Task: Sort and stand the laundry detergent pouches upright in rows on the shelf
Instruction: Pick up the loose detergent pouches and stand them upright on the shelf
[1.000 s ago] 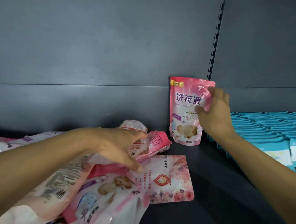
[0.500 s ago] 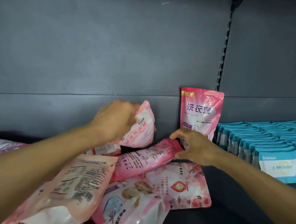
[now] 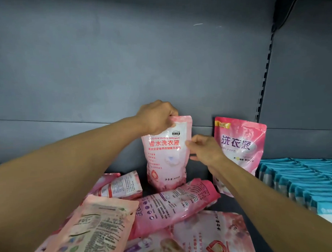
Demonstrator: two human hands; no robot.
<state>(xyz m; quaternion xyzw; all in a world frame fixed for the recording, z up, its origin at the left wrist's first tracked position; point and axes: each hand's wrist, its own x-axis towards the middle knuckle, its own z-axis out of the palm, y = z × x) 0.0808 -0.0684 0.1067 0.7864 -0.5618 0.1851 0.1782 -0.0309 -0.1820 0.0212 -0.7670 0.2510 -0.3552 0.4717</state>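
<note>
1. Pale pink pouch: upright at frame centre, standing on the shelf against the grey back panel. Red characters on its front face the camera.
2. Left hand: I see its fingers curled over the pouch's top left corner, pinching the sealed edge from above.
3. Right hand: at the pouch's right edge, mid-height. Fingers are bent and the fingertips touch that edge; I cannot tell whether they grip it or only steady it.
4. Darker pink pouch: upright just right of the held one, purple characters, yellow "NEW" tag at its top left corner. The right forearm hides its lower left part.
5. Lower centre and lower left of frame: a loose pile of pink pouches lying flat, overlapping, printed backs and fronts mixed. The topmost long one lies tilted across the pile just below the held pouch.
6. Right edge of frame: teal packs in tight rows, well apart from the pale pouch.
7. Slotted upright rail divides the back panel, upper right.
</note>
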